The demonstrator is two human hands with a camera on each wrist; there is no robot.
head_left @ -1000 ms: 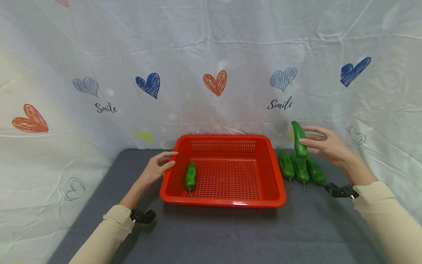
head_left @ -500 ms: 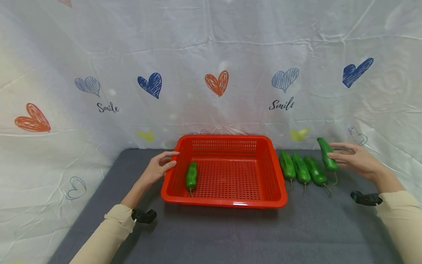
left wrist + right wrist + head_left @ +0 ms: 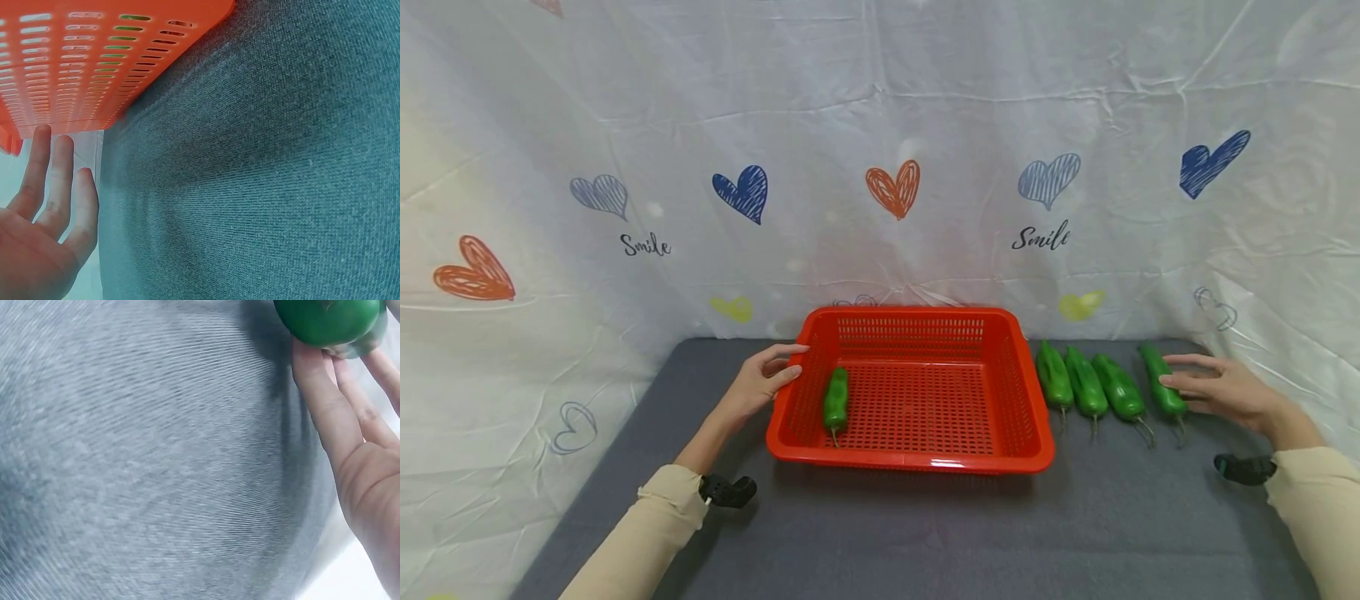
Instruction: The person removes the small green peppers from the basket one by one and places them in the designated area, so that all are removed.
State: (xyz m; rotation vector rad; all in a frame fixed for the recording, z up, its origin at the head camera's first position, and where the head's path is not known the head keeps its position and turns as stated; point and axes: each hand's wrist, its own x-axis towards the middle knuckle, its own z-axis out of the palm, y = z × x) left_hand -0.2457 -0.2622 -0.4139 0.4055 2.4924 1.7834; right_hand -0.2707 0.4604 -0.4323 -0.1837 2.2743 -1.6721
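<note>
My left hand (image 3: 754, 385) rests at the left rim of a red plastic basket (image 3: 910, 460), thumb and index tips over the rim. Three of its fingers (image 3: 60, 178) extend straight beside the slotted wall in the left wrist view. One long green pepper (image 3: 835, 402) lies inside, near that same side. Over on the right, my right hand (image 3: 1232, 392) holds another green pepper (image 3: 1159, 377) between thumb and fingers, low at the table, stem toward me. In the right wrist view its rounded end (image 3: 331, 319) shows above the fingers.
Several green peppers (image 3: 1087, 385) lie in a row between the basket and my right hand, stems toward me. Grey cloth covers the table (image 3: 895, 533). A white curtain (image 3: 820, 108) printed with hearts hangs right behind the basket.
My right hand has carried its green pepper rightward and down, from above the other peppers to the right end of their row. My left hand keeps its place at the basket.
</note>
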